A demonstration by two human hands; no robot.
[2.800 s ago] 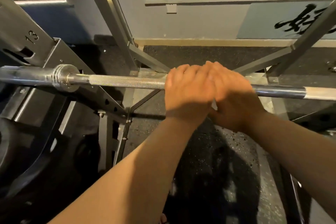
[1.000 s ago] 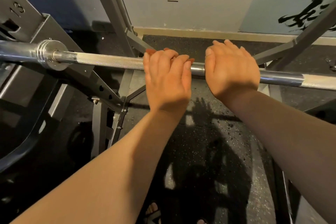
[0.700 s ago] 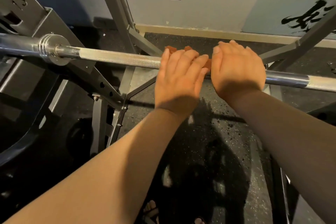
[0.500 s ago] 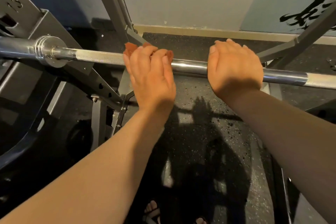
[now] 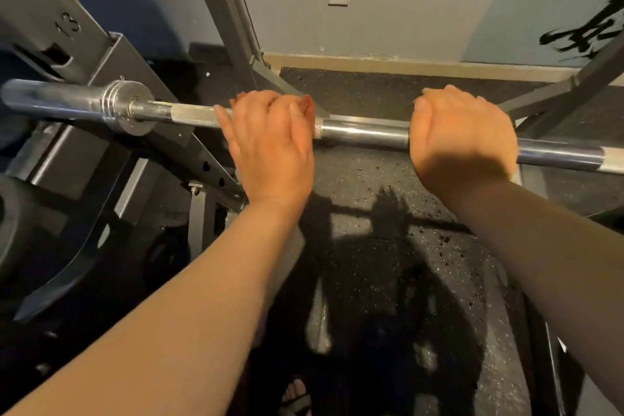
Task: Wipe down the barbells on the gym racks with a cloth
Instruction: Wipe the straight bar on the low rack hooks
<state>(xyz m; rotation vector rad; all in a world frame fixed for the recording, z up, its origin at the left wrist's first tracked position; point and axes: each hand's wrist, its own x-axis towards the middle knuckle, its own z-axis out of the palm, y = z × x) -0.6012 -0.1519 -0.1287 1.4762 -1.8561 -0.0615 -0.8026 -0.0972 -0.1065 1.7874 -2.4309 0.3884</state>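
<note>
A steel barbell (image 5: 364, 135) lies across the rack from left to right, its collar (image 5: 128, 108) at the left. My left hand (image 5: 270, 145) is curled over the knurled part of the bar, pressing an orange cloth (image 5: 310, 106) around it. Only the edges of the cloth peek out past my fingertips. My right hand (image 5: 462, 138) grips the smooth part of the bar further right, a short stretch of bare steel between the two hands.
A grey rack upright (image 5: 64, 27) marked 13 holds the bar at the left. Slanted frame beams (image 5: 233, 20) run behind it toward the wall. Dark weight plates (image 5: 30, 233) sit low at the left. Speckled rubber floor (image 5: 371, 280) lies below, with my sandalled foot (image 5: 297, 395).
My left hand has slid the cloth leftward along the bar, away from my right hand, after a short stroke to the right. My right hand has kept its grip in place.
</note>
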